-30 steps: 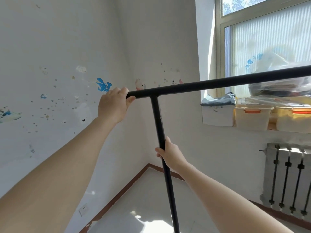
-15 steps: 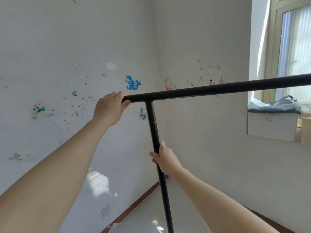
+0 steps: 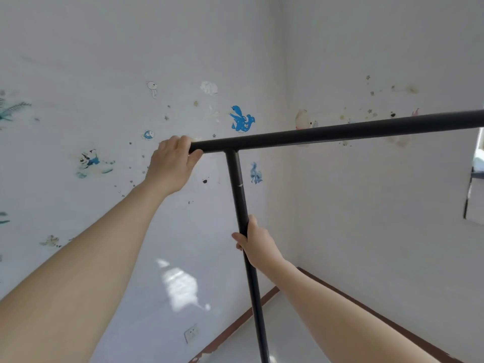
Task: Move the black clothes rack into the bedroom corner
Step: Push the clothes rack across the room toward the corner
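1. My left hand (image 3: pixel 172 163) grasps the end of the black clothes rack (image 3: pixel 327 133) top bar.
2. My right hand (image 3: pixel 255 242) grips its upright pole.
3. The rack stands before the room corner, near a blue dolphin sticker (image 3: pixel 242 119) and a wall socket (image 3: pixel 191 333).

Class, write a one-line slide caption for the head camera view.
Left hand on the top bar's end and right hand on the upright steer the black clothes rack toward the stickered corner.

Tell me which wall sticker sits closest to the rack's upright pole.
The pale blue sticker just right of the upright pole, below the top bar. The bright blue dolphin sticker sits higher, above the bar.
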`<state>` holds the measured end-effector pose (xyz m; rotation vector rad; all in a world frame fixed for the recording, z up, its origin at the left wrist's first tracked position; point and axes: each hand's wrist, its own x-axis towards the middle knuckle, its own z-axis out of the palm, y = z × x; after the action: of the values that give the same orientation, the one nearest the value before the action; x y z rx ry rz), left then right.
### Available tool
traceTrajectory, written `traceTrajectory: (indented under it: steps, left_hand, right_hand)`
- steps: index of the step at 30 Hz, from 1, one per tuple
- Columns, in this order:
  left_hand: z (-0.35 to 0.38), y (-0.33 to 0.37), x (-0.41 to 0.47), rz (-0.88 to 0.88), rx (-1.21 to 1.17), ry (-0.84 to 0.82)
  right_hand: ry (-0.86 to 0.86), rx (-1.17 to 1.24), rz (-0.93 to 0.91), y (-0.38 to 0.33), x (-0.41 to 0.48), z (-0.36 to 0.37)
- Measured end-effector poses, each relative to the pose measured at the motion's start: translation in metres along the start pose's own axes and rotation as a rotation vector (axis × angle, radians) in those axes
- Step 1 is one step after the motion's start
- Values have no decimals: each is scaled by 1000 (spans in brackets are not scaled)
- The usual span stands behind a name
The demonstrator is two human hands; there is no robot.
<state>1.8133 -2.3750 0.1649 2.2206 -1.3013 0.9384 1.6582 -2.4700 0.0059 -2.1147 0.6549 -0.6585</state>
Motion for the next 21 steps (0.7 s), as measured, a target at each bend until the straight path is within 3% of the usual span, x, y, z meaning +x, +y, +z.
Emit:
traceTrajectory:
  steps: [14, 21]
  left_hand:
    - [46, -206, 43, -18, 48, 2]
    - [52, -274, 53, -5, 179, 0]
  right_hand:
    - [-23, -74, -24, -73, 128, 161]
    - [-86, -48, -47, -97, 166, 213]
